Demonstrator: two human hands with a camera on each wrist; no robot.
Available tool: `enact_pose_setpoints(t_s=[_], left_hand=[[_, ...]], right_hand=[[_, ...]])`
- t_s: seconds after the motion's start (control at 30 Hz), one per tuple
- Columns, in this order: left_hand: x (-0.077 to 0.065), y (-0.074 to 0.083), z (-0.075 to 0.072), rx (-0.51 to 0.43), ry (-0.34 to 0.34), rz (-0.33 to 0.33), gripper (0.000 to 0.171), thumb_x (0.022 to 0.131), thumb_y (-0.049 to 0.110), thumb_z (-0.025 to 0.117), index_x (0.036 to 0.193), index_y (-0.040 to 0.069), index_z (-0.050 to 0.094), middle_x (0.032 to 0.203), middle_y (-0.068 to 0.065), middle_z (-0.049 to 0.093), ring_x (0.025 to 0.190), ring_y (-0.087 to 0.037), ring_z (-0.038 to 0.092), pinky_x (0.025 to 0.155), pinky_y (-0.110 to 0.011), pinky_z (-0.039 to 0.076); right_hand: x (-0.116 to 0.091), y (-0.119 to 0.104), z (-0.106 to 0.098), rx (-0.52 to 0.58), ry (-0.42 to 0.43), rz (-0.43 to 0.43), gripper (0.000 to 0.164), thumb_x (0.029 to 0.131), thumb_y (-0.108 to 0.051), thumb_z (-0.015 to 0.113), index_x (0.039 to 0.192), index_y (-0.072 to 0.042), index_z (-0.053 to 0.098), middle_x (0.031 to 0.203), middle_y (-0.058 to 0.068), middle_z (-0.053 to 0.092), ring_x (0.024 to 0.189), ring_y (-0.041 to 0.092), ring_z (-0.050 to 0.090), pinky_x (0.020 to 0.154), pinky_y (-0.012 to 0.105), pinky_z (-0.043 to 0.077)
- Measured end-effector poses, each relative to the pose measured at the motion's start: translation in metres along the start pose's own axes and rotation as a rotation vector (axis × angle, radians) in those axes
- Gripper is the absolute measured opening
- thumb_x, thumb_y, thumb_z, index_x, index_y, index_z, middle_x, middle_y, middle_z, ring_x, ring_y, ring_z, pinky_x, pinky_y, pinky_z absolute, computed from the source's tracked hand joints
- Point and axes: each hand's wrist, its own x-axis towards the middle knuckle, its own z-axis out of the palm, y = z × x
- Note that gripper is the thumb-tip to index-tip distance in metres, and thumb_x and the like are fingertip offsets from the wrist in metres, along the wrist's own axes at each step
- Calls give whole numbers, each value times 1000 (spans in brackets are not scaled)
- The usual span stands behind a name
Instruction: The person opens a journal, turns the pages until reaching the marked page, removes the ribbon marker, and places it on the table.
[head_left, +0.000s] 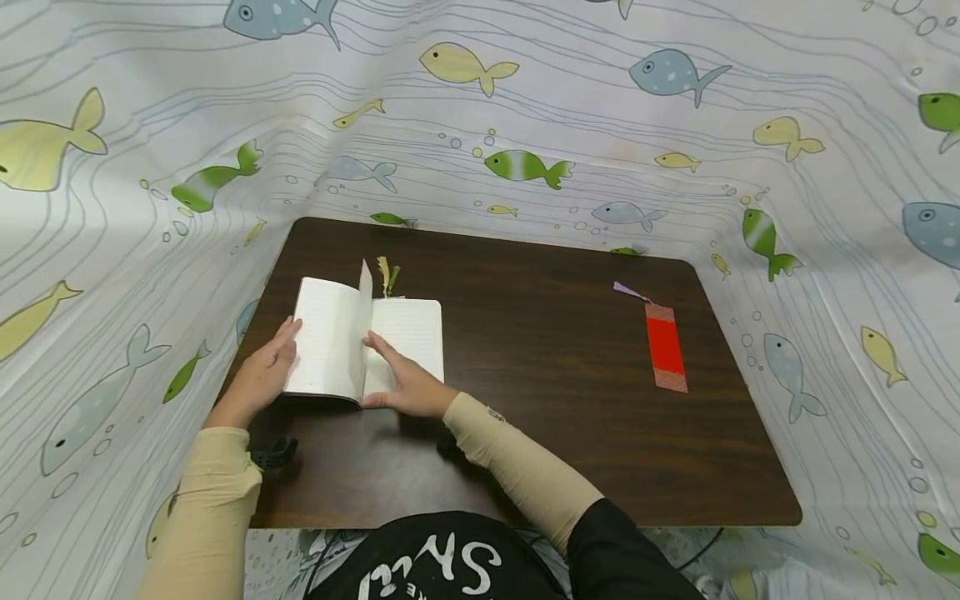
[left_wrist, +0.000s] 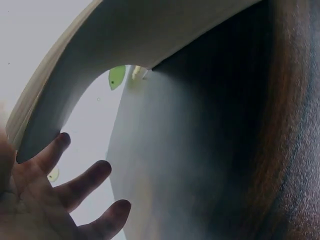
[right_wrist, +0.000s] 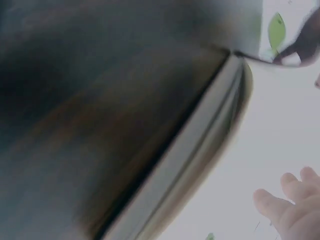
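Observation:
An open notebook (head_left: pixel 326 333) with a lined right page lies at the left of the dark table. One leaf (head_left: pixel 365 304) stands up near its middle. At its left edge, my left hand (head_left: pixel 258 375) holds the raised left half; the left wrist view shows the cover bowed between thumb and forefinger, other fingers spread. My right hand (head_left: pixel 408 383) rests over the lower part of the right page, fingers stretched toward the standing leaf and thumb by the bottom edge. In the right wrist view, the fingers (right_wrist: pixel 272 204) look loosely extended above the pages.
Yellow-green ribbon ends (head_left: pixel 387 277) stick out past the notebook's top edge. A red bookmark (head_left: pixel 665 346) with a purple ribbon (head_left: pixel 630 291) lies at the table's right side. Fish-patterned cloth (head_left: pixel 525 108) surrounds the dark wooden table (head_left: pixel 540 350) at the back and sides.

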Motion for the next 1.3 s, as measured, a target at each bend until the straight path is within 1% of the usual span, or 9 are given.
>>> enact_pose_setpoints(t_s=[0.13, 0.27, 0.47, 0.63, 0.73, 0.9, 1.1, 1.17, 1.3], left_hand=[[1, 5, 0, -29, 3, -16, 60, 104, 48, 12, 156, 19, 12, 162, -6, 2, 142, -51, 12, 106, -72, 14], [2, 9, 0, 1, -17, -35, 65, 104, 49, 26, 156, 15, 5, 162, -7, -1, 143, -49, 9, 107, -72, 14], [1, 6, 0, 49, -31, -52, 73, 102, 46, 37, 155, 18, -5, 161, -16, -1, 142, -52, 12, 105, -72, 18], [-1, 1, -2, 71, -35, -83, 74, 102, 47, 37, 155, 24, -8, 160, -19, 0, 138, -57, 14, 103, -73, 19], [-2, -2, -2, 67, -33, -68, 72, 102, 46, 37, 155, 22, -6, 161, -15, -2, 141, -53, 11, 105, -72, 17], [-1, -2, -2, 74, -27, -42, 72, 103, 44, 37, 156, 21, -5, 161, -13, -4, 143, -51, 9, 106, -71, 16], [1, 3, 0, 65, -30, -21, 71, 103, 43, 38, 156, 19, -3, 162, -12, -3, 142, -51, 10, 107, -71, 16], [1, 4, 0, 59, -32, -16, 71, 103, 42, 38, 156, 18, -2, 162, -12, -3, 143, -50, 9, 107, -70, 16], [2, 5, 1, 63, -30, -22, 71, 103, 41, 39, 156, 18, -2, 162, -11, -3, 143, -49, 8, 107, -71, 15]], right_hand=[[7, -4, 13, -207, -120, -47, 85, 91, -41, 66, 155, -14, 17, 161, 0, 18, 146, 5, 15, 118, 36, 23], [10, -3, 18, -304, -183, -46, 72, 95, -44, 57, 153, -18, 26, 161, -4, 19, 146, 4, 15, 116, 49, 25], [7, 6, 3, -391, -146, -4, 59, 98, -32, 57, 150, -17, 35, 159, 1, 27, 146, 14, 25, 114, 49, 29], [-4, 30, -17, -622, -135, 254, 79, 89, -45, 66, 153, -15, 29, 160, 6, 22, 147, 24, 23, 113, 52, 29], [-12, 39, -27, -695, -165, 374, 95, 79, -54, 70, 154, -15, 26, 162, 7, 17, 148, 26, 17, 114, 55, 27], [-18, 44, -36, -746, -167, 374, 97, 75, -58, 69, 152, -13, 31, 161, 8, 19, 149, 28, 15, 112, 60, 26], [-20, 45, -34, -856, -83, 348, 85, 74, -62, 62, 145, -18, 45, 155, 6, 33, 146, 30, 24, 110, 63, 27], [-21, 45, -33, -864, -63, 364, 87, 74, -62, 62, 146, -17, 44, 155, 7, 34, 145, 30, 26, 110, 63, 27], [-21, 45, -32, -819, -37, 439, 104, 74, -62, 66, 152, -7, 26, 157, 12, 28, 146, 31, 24, 111, 62, 26]])
